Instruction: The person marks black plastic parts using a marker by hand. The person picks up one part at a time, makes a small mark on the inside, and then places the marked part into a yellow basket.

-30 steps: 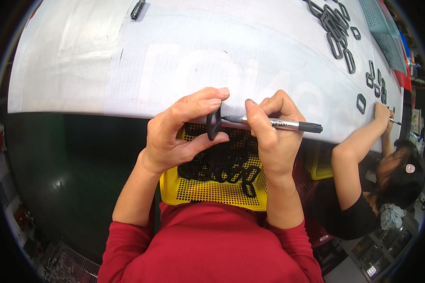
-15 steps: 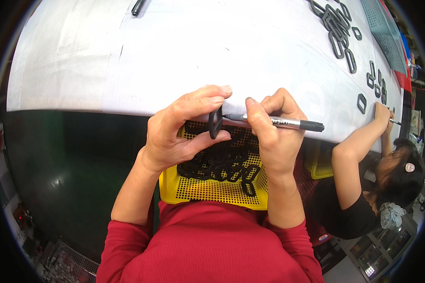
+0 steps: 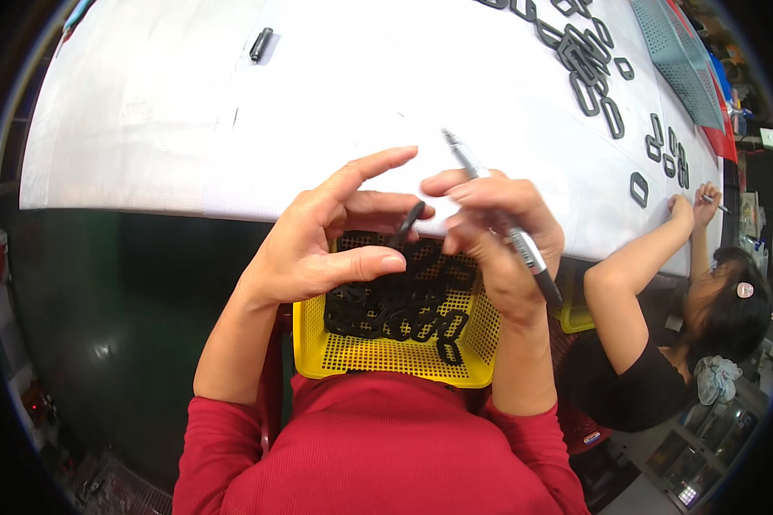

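My left hand [image 3: 331,227] is curled above the yellow basket, its thumb and fingers around a small black oval ring [image 3: 410,223] seen nearly edge-on. The ring lies against the fingertips. My right hand [image 3: 511,236], a little blurred, grips a silver-and-black marker pen [image 3: 528,249]. The pen's uncapped tip points up and away over the white table, and its black end shows below the hand. Fingers of the right hand come close to the ring. Below both hands, the yellow basket [image 3: 378,365] holds many similar black rings [image 3: 386,313].
The white table [image 3: 318,103] stretches ahead, with a black pen cap [image 3: 262,45] at far left. Many black rings [image 3: 584,56] lie scattered at far right, near a grey-blue perforated basket [image 3: 678,64]. A co-worker [image 3: 636,343] sits at right, arms on the table.
My right hand has drawn the pen off the ring and swung its tip upward. The ring has tilted in my left hand. The view has shifted slightly.
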Action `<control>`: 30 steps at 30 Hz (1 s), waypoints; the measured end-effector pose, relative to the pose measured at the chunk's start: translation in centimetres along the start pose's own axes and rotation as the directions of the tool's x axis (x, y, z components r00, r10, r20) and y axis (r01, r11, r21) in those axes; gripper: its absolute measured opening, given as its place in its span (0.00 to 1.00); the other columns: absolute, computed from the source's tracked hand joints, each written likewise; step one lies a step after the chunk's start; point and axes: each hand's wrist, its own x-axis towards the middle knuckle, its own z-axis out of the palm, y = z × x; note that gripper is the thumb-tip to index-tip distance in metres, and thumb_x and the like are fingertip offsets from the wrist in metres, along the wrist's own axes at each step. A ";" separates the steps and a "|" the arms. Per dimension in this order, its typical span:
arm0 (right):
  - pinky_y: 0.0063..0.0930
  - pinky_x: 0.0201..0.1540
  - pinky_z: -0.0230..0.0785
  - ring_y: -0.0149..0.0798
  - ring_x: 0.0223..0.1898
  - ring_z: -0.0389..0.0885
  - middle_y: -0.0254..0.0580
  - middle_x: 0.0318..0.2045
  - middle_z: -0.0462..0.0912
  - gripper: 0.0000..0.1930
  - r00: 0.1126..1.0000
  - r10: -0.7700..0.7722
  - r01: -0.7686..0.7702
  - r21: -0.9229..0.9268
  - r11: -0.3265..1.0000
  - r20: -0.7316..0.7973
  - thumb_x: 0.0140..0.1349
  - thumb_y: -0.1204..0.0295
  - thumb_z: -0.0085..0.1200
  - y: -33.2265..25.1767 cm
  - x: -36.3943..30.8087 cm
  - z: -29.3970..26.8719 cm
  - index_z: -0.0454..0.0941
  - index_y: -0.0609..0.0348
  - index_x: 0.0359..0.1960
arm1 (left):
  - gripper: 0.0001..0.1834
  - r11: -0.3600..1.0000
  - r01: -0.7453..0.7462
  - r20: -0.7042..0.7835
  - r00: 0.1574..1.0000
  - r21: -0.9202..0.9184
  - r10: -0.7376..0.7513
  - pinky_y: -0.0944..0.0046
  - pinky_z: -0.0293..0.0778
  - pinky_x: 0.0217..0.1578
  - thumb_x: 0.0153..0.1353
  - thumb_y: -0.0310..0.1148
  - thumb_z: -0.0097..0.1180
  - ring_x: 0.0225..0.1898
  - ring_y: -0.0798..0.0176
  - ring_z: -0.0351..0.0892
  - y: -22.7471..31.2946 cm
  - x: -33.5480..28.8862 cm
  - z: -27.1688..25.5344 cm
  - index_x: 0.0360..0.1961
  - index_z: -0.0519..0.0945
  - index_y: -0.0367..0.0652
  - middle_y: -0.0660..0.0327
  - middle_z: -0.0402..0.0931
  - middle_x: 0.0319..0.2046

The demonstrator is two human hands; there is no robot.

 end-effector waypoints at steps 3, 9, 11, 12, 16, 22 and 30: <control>0.17 0.34 0.72 0.30 0.32 0.79 0.40 0.30 0.80 0.12 0.980 0.023 0.003 -0.129 0.992 0.199 0.49 0.88 0.56 -0.1 0.4 0.3 0.76 0.61 0.35 | 0.44 0.979 0.153 0.115 0.984 -0.136 -0.138 0.61 0.70 0.48 0.49 0.33 0.63 0.46 0.57 0.75 0.6 0.2 0.2 0.62 0.51 0.30 0.48 0.75 0.42; 0.12 0.21 0.63 0.23 0.20 0.72 0.41 0.27 0.80 0.08 0.931 0.317 -0.248 0.324 0.913 -0.179 0.53 0.82 0.56 -0.8 0.4 0.6 0.72 0.60 0.34 | 0.42 0.983 -0.100 -0.077 0.993 -0.152 0.089 0.57 0.63 0.56 0.52 0.33 0.61 0.56 0.54 0.66 0.3 0.4 0.0 0.63 0.51 0.32 0.47 0.66 0.54; 0.13 0.20 0.63 0.24 0.19 0.71 0.43 0.28 0.80 0.09 0.903 0.395 -0.278 0.472 0.837 -0.168 0.54 0.81 0.56 -0.2 0.3 0.6 0.71 0.59 0.35 | 0.47 0.919 -0.378 -0.057 0.921 0.111 0.386 0.53 0.54 0.61 0.44 0.24 0.65 0.64 0.51 0.54 -0.4 0.3 0.1 0.64 0.50 0.35 0.47 0.55 0.62; 0.13 0.20 0.63 0.24 0.19 0.71 0.45 0.28 0.80 0.09 0.885 0.448 -0.308 0.565 0.766 -0.125 0.55 0.80 0.56 0.2 0.1 0.9 0.71 0.59 0.35 | 0.48 0.869 -0.453 -0.052 0.881 0.199 0.471 0.54 0.54 0.61 0.41 0.21 0.66 0.63 0.51 0.56 -0.8 0.2 0.7 0.63 0.52 0.34 0.47 0.57 0.61; 0.14 0.20 0.63 0.24 0.19 0.71 0.46 0.29 0.81 0.08 0.844 0.536 -0.398 0.627 0.670 -0.038 0.56 0.78 0.56 0.1 0.0 2.2 0.71 0.58 0.35 | 0.40 0.718 -0.564 -0.002 0.786 0.408 0.618 0.56 0.59 0.59 0.41 0.20 0.66 0.59 0.51 0.63 -1.1 0.6 1.6 0.58 0.62 0.34 0.48 0.66 0.55; 0.13 0.22 0.62 0.22 0.20 0.70 0.39 0.26 0.78 0.18 0.875 0.408 -0.402 0.077 0.912 -0.263 0.62 0.65 0.51 -0.4 -0.3 2.0 0.71 0.64 0.50 | 0.37 0.809 -0.489 -0.094 0.835 0.326 0.543 0.59 0.71 0.50 0.41 0.22 0.67 0.52 0.55 0.71 -1.8 0.1 0.9 0.53 0.62 0.36 0.51 0.71 0.47; 0.13 0.17 0.52 0.16 0.16 0.62 0.26 0.17 0.70 0.12 0.884 0.242 -0.320 -0.140 0.937 -0.399 0.54 0.74 0.59 0.9 -0.8 1.9 0.67 0.58 0.19 | 0.32 0.820 -0.348 -0.084 0.899 0.453 0.429 0.63 0.75 0.47 0.41 0.21 0.68 0.50 0.58 0.74 -3.9 -0.4 -0.3 0.47 0.64 0.38 0.51 0.73 0.47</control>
